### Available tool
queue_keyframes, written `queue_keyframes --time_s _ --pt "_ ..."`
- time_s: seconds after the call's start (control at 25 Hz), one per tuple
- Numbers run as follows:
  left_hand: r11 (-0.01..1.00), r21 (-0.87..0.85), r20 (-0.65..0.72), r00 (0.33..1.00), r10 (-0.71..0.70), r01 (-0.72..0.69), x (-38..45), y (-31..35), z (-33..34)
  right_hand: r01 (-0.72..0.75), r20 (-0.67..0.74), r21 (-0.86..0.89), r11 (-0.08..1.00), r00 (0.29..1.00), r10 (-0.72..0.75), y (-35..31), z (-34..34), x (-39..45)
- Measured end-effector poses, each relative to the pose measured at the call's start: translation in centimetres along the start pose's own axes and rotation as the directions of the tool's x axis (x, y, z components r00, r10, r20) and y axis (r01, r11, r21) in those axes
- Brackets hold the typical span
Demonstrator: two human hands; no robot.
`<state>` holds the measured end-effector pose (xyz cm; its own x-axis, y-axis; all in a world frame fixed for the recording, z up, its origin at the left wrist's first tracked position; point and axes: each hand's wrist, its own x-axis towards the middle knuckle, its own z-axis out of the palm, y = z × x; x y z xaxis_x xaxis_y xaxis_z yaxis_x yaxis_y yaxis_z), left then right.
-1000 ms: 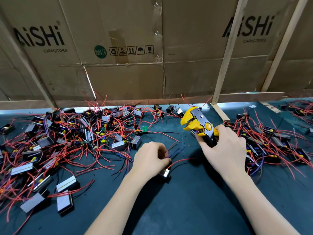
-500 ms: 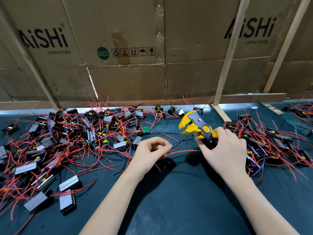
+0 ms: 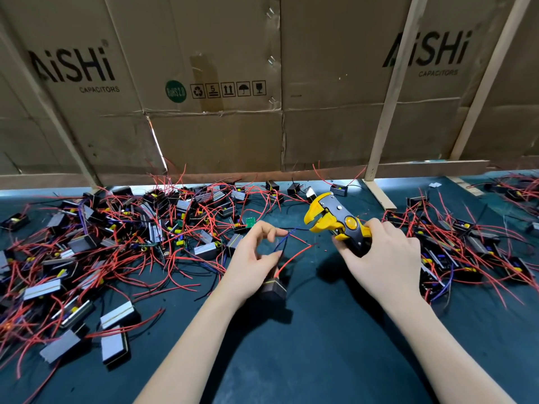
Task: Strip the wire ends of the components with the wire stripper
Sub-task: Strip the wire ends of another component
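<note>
Big pile of components (image 3: 122,243) w/ red wires on L of dark mat (image 3: 291,360). L hand (image 3: 253,263) mid-mat grips a black component (image 3: 272,288), fingers pinching its blue wire (image 3: 284,239); red wire (image 3: 294,258) points R. R hand (image 3: 382,263) clenches yellow wire stripper (image 3: 332,218), jaws apart, near wire ends. Smaller pile (image 3: 466,246) far R.

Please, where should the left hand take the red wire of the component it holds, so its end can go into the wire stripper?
Probably pinch the red wire a little behind its free tip, coming from the left. It rises from the component under the left hand and slants up-right toward the wire stripper in the right hand, so the tip stays free.
</note>
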<state>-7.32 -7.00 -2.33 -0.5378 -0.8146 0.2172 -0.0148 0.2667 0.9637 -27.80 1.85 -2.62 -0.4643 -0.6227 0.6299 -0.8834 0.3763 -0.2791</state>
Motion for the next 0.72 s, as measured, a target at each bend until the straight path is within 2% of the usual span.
queue_keyframes --time_s 0.08,0.24,0.4,0.56,0.72 --pt "0.999 0.032 -0.032 0.999 0.027 -0.026 0.18 -0.38 0.16 0.002 0.004 -0.001 1.0 1.0 -0.002 0.02 0.06 -0.01" --pt "0.999 0.011 -0.013 0.999 -0.049 0.049 0.07 -0.7 0.0 0.0 0.002 0.003 1.0 1.0 0.0 0.17 0.1 -0.04" --pt "0.985 0.169 -0.008 1.0 -0.018 0.019 -0.16 -0.58 -0.23 0.002 0.004 0.001 1.0 1.0 -0.002 0.16 0.12 -0.08" --pt "0.974 0.222 -0.001 0.999 0.039 -0.038 -0.08 -0.42 -0.28 0.005 0.009 0.006 1.0 1.0 -0.005 0.07 0.04 -0.07" --pt "0.917 0.39 0.025 0.996 0.084 -0.087 -0.06 -0.57 -0.55 0.001 0.023 0.022 1.0 1.0 -0.002 -0.02 -0.11 -0.1"
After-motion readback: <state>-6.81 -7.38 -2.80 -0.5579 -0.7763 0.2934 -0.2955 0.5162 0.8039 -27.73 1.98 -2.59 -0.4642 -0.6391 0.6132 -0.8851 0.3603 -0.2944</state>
